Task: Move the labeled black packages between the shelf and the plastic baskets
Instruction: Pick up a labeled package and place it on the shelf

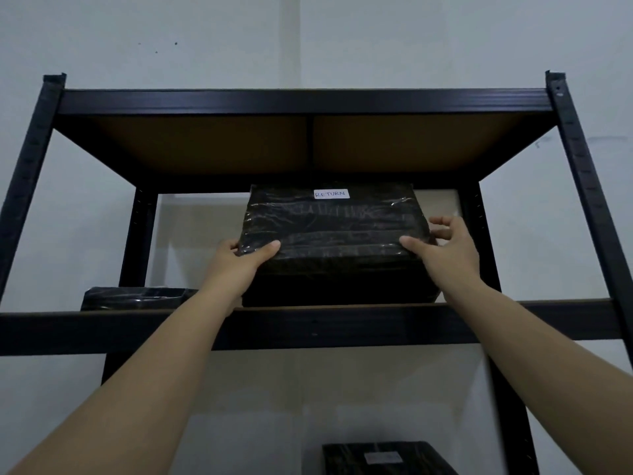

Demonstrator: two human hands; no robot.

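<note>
Both hands are on the big black package [334, 241], one at each side. The left hand [239, 260] grips the near left corner, with the thumb lying flat across the top and the other fingers tucked out of sight round the side. The right hand [445, 245] is at the right edge, its thumb pressed on the top near the corner, while its fingers are spread loose and curl a little beside the edge. I cannot tell if those fingers touch the wrap.

The package sits on a shelf board [513, 305] of a tall black metal rack [308, 101], up high, so both arms reach up to it. It is wrapped in shiny black plastic. A small white label [331, 194] on the far part of its top says RETURN in hand-written letters.

To the left on the same board lies a flatter black package [137, 298], just beside the left arm. The arm hides its right end.

Lower down, on another level, there is one more black package [383, 457]. It has a pale label [383, 458] too, but the words are too blurry to read.

Above the big package is the brown underside of the top board [205, 145]. Behind the rack stands a plain pale wall [308, 36] with a few little dark specks on it
</note>
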